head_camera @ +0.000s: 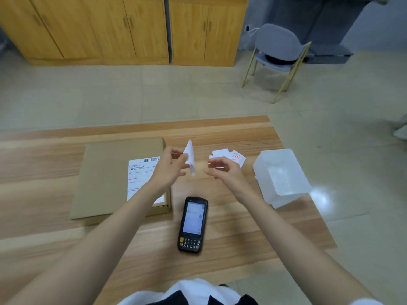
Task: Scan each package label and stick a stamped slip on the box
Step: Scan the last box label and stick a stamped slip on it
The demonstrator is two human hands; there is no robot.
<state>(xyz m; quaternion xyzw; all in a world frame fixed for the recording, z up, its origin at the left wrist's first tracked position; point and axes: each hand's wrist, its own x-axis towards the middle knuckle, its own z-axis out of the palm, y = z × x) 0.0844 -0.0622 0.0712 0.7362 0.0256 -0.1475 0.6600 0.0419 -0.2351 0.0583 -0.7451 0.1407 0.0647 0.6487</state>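
Note:
A flat cardboard box (pixel 105 177) lies on the wooden table (pixel 231 227), with a white shipping label (pixel 138 172) on its right part. My left hand (pixel 169 166) pinches a white slip (pixel 190 156) with red stamp marks, held upright just right of the box. My right hand (pixel 222 172) hovers beside it with fingers loosely curled and nothing in them. Behind that hand, a few stamped slips (pixel 231 157) lie on the table. A black handheld scanner (pixel 192 224) lies screen-up near the front, between my forearms.
A translucent plastic bin (pixel 282 175) stands at the table's right edge. Beyond the table are tiled floor, a grey chair (pixel 277 56) at the back right and wooden cabinets (pixel 123 29) along the wall.

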